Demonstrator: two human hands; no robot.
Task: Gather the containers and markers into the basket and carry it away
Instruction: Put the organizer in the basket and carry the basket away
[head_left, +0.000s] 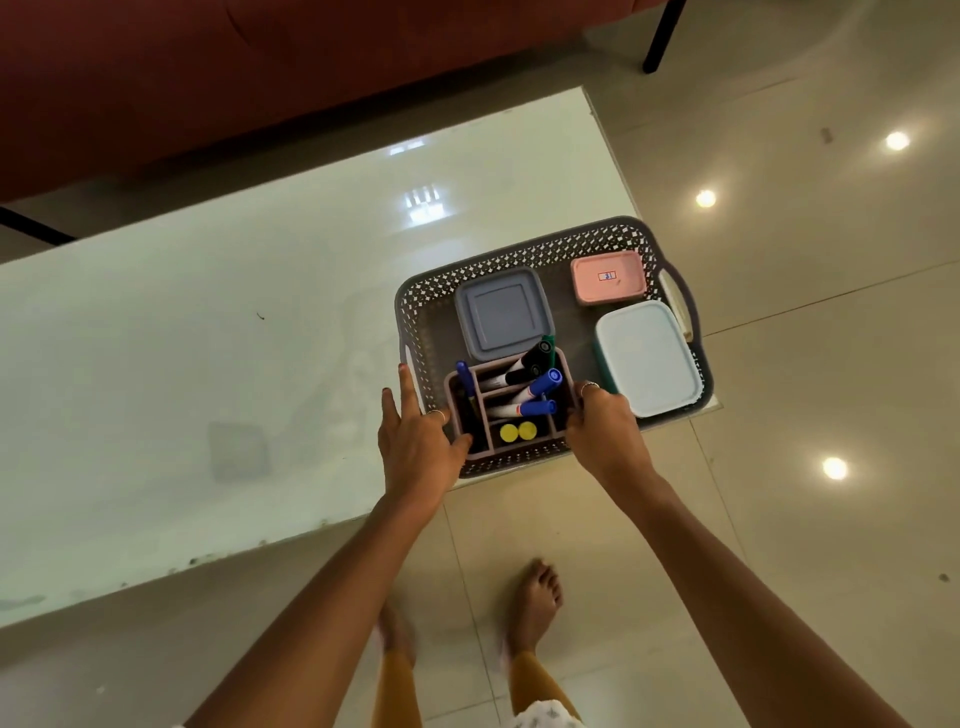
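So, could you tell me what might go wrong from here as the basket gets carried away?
The basket sits at the table corner, its near edge seemingly past the rim, so a nudge could tip it. The markers stand loose and tilted in the pink organizer; a jerky lift may spill them. Both hands, left hand and right hand, are at the organizer, not the basket handles, so lifting now seems unbalanced.

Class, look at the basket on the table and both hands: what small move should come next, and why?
Probably shift both hands from the pink organizer out to the basket's handles. The three lidded containers and the markers already sit inside the basket, so gathering looks done; only carrying remains.
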